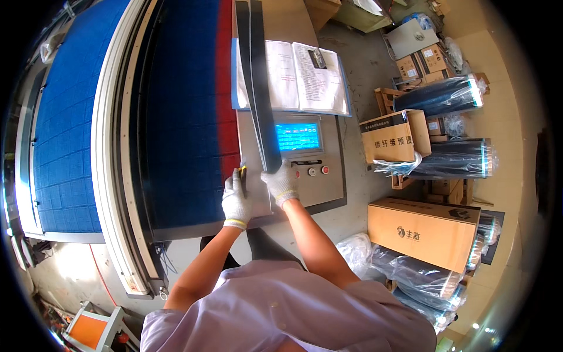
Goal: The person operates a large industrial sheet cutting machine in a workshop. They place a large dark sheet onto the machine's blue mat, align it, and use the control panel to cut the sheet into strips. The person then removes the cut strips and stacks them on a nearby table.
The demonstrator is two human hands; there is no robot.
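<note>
grips near end of dark strip [264, 111] in gloved right hand [281, 180]; holds black-and-yellow tool [243, 174], kind unclear, in gloved left hand [236, 202], just left of strip end. extends away over left part of open binder [322, 88], along left edge of lit screen [299, 138]. borders blue bed [182, 117] with red band [227, 117] at left; faces cartons [422, 234] and wrapped rolls [443, 97] at far right.

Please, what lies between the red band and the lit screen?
In the head view, first some pale panel, then the long dark strip.

2 gloves [237, 205], 1 yellow-and-black tool [243, 171], 1 lit screen [298, 136], 1 open binder [302, 87].
</note>
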